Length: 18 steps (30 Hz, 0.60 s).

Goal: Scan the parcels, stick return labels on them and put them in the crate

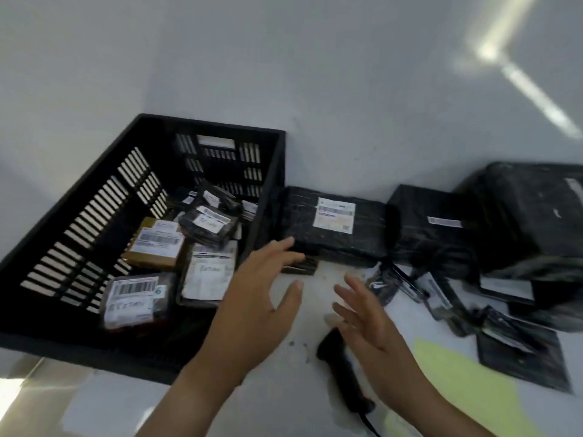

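Both hands were empty with fingers spread, left hand (252, 298) and right hand (369, 323). A labelled parcel (334, 228) lay just past the left fingertips, nearer that hand, with its long axis running crosswise. The crate (79, 216) stood left of it, and the scanner (334, 357) lay under the right hand.

white table (303, 313) with black crate (79, 228), wrapped parcels (334, 228), scanner (344, 370), yellow sheet (467, 383)

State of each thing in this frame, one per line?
Crate: upright, partly filled with labelled parcels.
Flat parcel: on table beside crate, label up.
Other parcels: piled at right, outside crate.
Scanner: lying on table, not held.
Left hand: open, empty.
Right hand: open, above scanner.
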Available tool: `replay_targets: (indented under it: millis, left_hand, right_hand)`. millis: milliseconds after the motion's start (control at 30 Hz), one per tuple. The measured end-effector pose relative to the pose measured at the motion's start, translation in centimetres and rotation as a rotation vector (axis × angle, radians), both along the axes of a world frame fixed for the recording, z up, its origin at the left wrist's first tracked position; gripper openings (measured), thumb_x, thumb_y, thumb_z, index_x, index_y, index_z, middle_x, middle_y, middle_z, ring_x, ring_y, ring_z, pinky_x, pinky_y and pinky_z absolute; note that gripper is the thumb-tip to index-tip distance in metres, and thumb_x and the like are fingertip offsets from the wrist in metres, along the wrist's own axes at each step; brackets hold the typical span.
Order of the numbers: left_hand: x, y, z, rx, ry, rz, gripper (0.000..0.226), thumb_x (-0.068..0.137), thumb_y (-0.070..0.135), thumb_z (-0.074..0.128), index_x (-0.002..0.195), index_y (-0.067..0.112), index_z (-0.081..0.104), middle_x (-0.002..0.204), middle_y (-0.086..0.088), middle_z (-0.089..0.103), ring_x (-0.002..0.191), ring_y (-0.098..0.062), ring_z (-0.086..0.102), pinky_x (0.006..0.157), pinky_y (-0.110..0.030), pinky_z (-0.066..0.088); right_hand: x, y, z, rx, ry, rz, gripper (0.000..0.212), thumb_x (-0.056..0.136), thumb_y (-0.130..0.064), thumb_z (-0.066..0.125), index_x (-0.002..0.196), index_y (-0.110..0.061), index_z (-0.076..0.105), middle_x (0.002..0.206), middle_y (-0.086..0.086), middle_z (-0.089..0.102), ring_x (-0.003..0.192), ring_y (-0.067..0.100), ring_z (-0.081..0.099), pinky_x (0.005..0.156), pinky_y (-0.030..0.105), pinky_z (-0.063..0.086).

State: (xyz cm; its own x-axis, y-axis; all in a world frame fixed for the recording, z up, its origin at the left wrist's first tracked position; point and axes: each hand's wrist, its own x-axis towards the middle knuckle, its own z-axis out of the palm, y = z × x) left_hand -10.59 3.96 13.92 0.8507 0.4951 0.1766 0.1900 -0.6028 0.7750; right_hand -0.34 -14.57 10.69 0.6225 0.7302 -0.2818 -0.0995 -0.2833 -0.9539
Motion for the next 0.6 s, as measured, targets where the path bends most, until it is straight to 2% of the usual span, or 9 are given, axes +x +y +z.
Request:
replay_targets:
  millis: [100, 167, 233, 333, 400, 467, 533, 600]
  left_hand:
    - [3.2, -4.9, -3.0, -0.052, 0.078, -0.1, 0.031, 0.099, 0.032, 0.06, 0.129, 0.036, 0.06, 0.148, 0.027, 0.043, 0.139, 0.01, 0.033, 0.112, -0.009, 0.025]
    - [5.6, -7.2, -5.8, -0.067, 0.166, -0.131, 0.034, 0.098, 0.027, 0.062, 0.132, 0.03, 0.061, 0.148, 0.02, 0.045, 0.135, 0.011, 0.035, 0.108, -0.002, 0.02]
    - [8.0, -9.1, -8.4, -0.116, 0.261, -0.159, 0.038, 0.098, 0.021, 0.062, 0.136, 0.023, 0.059, 0.146, 0.017, 0.045, 0.134, 0.005, 0.038, 0.104, 0.003, 0.018]
    - [10.8, -10.4, -11.8, -0.223, 0.422, -0.141, 0.042, 0.099, 0.018, 0.06, 0.14, 0.02, 0.054, 0.139, 0.014, 0.046, 0.131, -0.005, 0.045, 0.093, 0.008, 0.02]
    - [11.7, -10.2, -13.6, -0.284, 0.482, -0.029, 0.042, 0.1, 0.025, 0.06, 0.141, 0.022, 0.052, 0.137, 0.014, 0.045, 0.129, -0.006, 0.046, 0.094, 0.003, 0.026]
    - [11.7, -9.6, -14.6, -0.342, 0.51, 0.123, 0.043, 0.103, 0.034, 0.054, 0.144, 0.024, 0.05, 0.14, 0.014, 0.045, 0.125, -0.002, 0.043, 0.101, -0.01, 0.028]
    - [10.8, -8.7, -15.4, -0.373, 0.538, 0.226, 0.042, 0.107, 0.038, 0.04, 0.145, 0.021, 0.05, 0.142, 0.013, 0.045, 0.123, -0.003, 0.042, 0.105, -0.017, 0.028]
    - [9.6, -7.5, -16.5, -0.389, 0.613, 0.228, 0.05, 0.109, 0.044, 0.029, 0.15, 0.02, 0.045, 0.152, 0.01, 0.041, 0.135, -0.007, 0.04, 0.115, -0.022, 0.025]
  right_hand:
    - [3.5, -5.3, -3.0, -0.121, 0.046, -0.081, 0.055, 0.102, -0.015, 0.052, 0.138, -0.052, 0.034, 0.148, -0.024, 0.04, 0.134, 0.004, 0.047, 0.102, 0.027, 0.044]
    - [6.1, -7.9, -4.8, -0.213, 0.051, -0.127, 0.054, 0.102, -0.019, 0.053, 0.144, -0.046, 0.03, 0.152, -0.015, 0.037, 0.138, 0.014, 0.043, 0.107, 0.036, 0.042]
    - [8.6, -9.5, -6.7, -0.298, 0.023, -0.132, 0.058, 0.103, -0.021, 0.053, 0.15, -0.041, 0.025, 0.158, -0.008, 0.031, 0.141, 0.019, 0.039, 0.111, 0.043, 0.04]
    - [12.3, -9.8, -9.3, -0.371, -0.113, -0.043, 0.067, 0.103, -0.021, 0.053, 0.158, -0.033, 0.015, 0.164, -0.007, 0.02, 0.148, 0.021, 0.028, 0.116, 0.044, 0.035]
    - [14.6, -9.0, -11.2, -0.435, -0.306, 0.104, 0.069, 0.103, -0.022, 0.052, 0.159, -0.026, 0.012, 0.166, -0.005, 0.014, 0.151, 0.02, 0.02, 0.12, 0.039, 0.029]
    - [16.4, -7.9, -12.6, -0.495, -0.493, 0.241, 0.07, 0.102, -0.018, 0.052, 0.159, -0.022, 0.013, 0.167, -0.002, 0.01, 0.153, 0.022, 0.015, 0.12, 0.036, 0.025]
    - [17.7, -6.7, -13.7, -0.504, -0.662, 0.326, 0.072, 0.098, -0.01, 0.052, 0.159, -0.02, 0.015, 0.167, 0.002, 0.007, 0.153, 0.025, 0.012, 0.121, 0.038, 0.023]
    - [18.6, -5.9, -14.7, -0.512, -0.789, 0.381, 0.076, 0.093, -0.002, 0.053, 0.158, -0.02, 0.019, 0.167, 0.006, 0.007, 0.152, 0.028, 0.012, 0.119, 0.043, 0.028]
